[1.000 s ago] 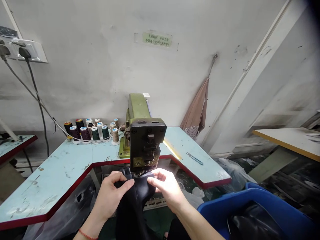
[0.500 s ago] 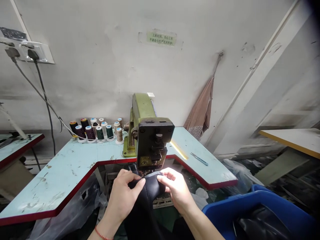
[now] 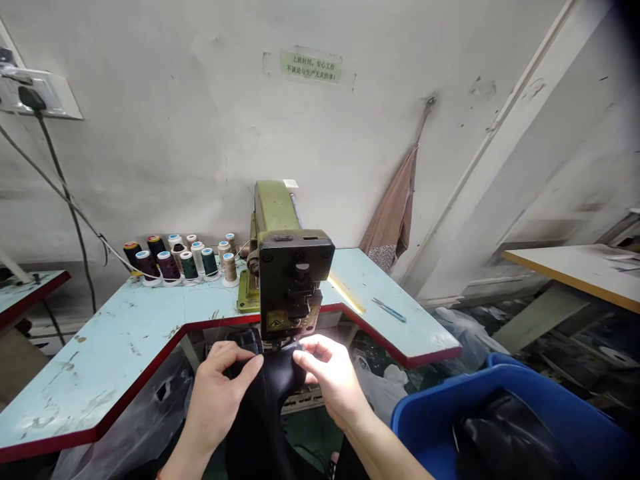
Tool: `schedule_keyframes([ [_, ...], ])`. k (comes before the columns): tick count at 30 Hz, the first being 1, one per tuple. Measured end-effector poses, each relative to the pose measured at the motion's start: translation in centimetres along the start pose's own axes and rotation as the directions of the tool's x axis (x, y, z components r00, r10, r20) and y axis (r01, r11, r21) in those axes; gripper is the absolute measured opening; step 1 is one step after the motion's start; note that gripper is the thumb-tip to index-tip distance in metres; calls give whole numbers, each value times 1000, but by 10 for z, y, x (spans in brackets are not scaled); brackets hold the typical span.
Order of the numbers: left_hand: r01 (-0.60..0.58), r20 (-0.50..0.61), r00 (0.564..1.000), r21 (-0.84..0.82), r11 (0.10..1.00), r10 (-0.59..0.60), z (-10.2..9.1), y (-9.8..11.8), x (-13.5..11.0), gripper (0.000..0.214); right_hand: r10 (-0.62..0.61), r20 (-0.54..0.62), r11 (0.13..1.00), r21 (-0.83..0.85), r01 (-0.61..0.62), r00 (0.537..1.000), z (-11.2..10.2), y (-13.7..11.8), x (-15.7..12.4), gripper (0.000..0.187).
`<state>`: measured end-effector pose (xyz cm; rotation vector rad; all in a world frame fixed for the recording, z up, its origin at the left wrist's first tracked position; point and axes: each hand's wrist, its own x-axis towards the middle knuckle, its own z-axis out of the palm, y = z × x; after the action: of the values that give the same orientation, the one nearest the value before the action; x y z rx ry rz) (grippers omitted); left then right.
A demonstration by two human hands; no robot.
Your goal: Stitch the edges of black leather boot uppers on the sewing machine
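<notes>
Under the head of the green sewing machine [image 3: 297, 287], a smooth black piece of material [image 3: 280, 373] is stretched between my two hands. My left hand [image 3: 217, 383] pinches its upper edge left of the needle area, thumb on top. On the other side, my right hand [image 3: 330, 377] grips the edge between thumb and fingers, close to the machine head. The black piece hangs down below the hands. Where exactly the needle meets the material is hidden behind the machine head and too dark to tell.
Several thread spools [image 3: 189, 263] stand on the pale blue table [image 3: 125, 347], left of the machine. Thread snips [image 3: 389, 309] lie on its right wing. A blue bin [image 3: 425, 413] with black material [image 3: 505, 433] stands at lower right. A brown cloth [image 3: 393, 207] hangs on the wall.
The view has turned slightly right, so everything sits farther left. Both hands still hold the black material at the machine, the left now a little farther from the machine head.
</notes>
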<state>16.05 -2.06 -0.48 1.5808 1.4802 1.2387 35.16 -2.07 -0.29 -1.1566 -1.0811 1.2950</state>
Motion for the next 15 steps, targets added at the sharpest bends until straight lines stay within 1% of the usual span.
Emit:
schedule_keyframes([
  [4, 28, 5, 1000, -42, 999, -28, -10, -7, 1, 31, -50, -75, 999, -17, 49, 996, 14, 4, -5, 27],
  [6, 64, 5, 998, -53, 997, -64, -15, -10, 0, 33, -68, -116, 998, -8, 67, 991, 21, 5, -8, 26],
  [8, 92, 2, 996, -59, 994, -92, -19, -12, -1, 33, -72, -134, 997, 15, 75, 988, 28, 7, -10, 27],
  [11, 80, -17, 997, -68, 994, -82, -24, -17, -2, 34, -75, -142, 995, 57, 84, 987, 36, 8, -12, 28],
  [13, 64, -26, 998, -69, 996, -66, -28, -26, -2, 34, -76, -142, 993, 73, 87, 987, 41, 8, -12, 27],
  [15, 37, -56, 998, -82, 996, -41, -32, -44, -4, 32, -77, -137, 992, 85, 89, 988, 45, 8, -14, 26],
])
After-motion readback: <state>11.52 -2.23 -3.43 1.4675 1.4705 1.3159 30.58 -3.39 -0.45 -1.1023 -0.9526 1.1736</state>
